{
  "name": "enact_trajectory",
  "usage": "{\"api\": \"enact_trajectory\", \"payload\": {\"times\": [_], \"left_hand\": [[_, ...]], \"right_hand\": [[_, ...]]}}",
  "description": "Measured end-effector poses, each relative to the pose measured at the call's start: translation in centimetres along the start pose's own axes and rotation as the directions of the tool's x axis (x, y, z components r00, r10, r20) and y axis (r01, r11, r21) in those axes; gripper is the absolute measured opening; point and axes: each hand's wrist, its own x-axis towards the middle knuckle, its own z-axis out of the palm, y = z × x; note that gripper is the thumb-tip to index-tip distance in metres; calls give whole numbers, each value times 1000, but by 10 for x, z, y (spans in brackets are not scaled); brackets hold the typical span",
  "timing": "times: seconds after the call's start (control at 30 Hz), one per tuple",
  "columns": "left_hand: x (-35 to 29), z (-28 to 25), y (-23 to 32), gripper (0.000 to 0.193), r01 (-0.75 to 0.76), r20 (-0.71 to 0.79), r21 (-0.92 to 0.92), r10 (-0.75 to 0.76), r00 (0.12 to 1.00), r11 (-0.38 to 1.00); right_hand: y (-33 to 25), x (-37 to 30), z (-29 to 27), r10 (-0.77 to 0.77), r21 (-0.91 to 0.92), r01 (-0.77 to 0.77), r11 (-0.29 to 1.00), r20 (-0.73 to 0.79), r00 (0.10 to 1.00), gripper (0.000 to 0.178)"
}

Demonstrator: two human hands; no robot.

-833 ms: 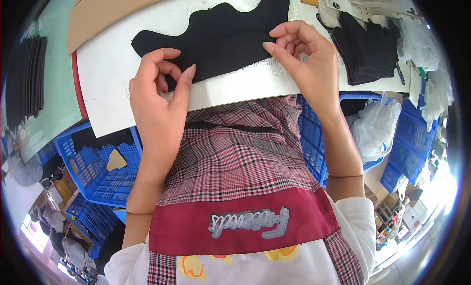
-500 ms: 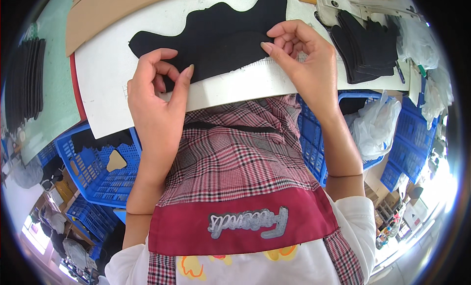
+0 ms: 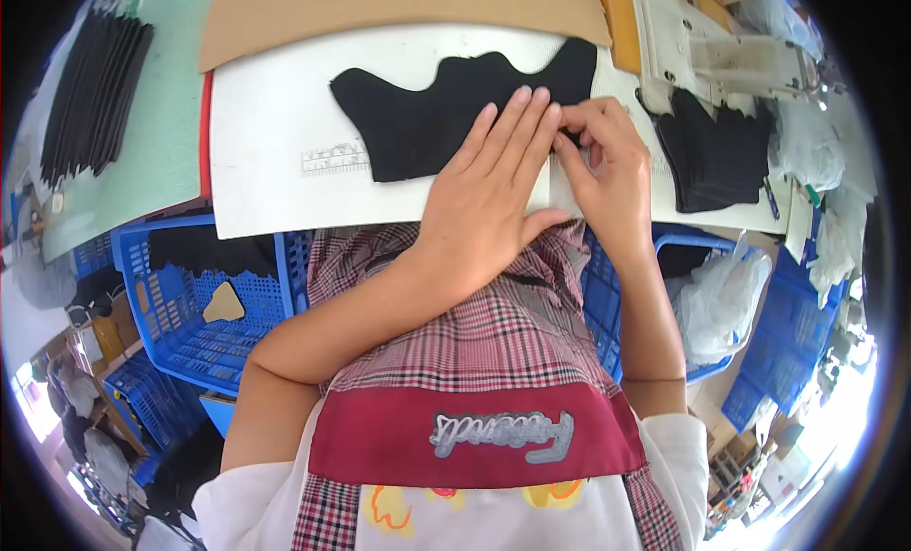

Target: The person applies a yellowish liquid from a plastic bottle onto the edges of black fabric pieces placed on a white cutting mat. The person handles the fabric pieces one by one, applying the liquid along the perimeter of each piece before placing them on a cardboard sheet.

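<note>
A black cut fabric piece [image 3: 427, 124] with a wavy far edge lies flat on the white work board [image 3: 275, 186]. My left hand [image 3: 498, 171] reaches across to the right and rests flat on the fabric's right part, fingers stretched out side by side, thumb spread off its near edge. Beside it, my right hand [image 3: 603, 157] pinches the fabric's right edge between thumb and fingers. Part of the fabric's near right side is hidden under my hands. Printed ruler marks [image 3: 332, 160] show on the board left of the fabric.
A sewing machine [image 3: 712, 57] stands at the far right, with stacked black pieces [image 3: 716, 152] before it. Brown card [image 3: 399, 10] lies along the back. More black pieces [image 3: 100, 91] are on the green table at left. Blue baskets [image 3: 209, 333] flank my lap; one holds plastic bags [image 3: 726, 304].
My left hand has let go of the fabric's left edge and moved right, laying flat on it. My right hand keeps its pinch at the right edge. The view has shifted.
</note>
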Motion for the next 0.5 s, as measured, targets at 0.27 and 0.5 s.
{"api": "enact_trajectory", "payload": {"times": [0.27,0.5], "left_hand": [[-65,-41,-31,94,72,86,204,-91,992,976],[-69,-28,-28,78,31,-24,244,-26,999,969]], "right_hand": [[-19,-17,15,-272,-451,233,862,-24,962,38],[-11,-52,23,-220,-508,213,835,46,974,64]]}}
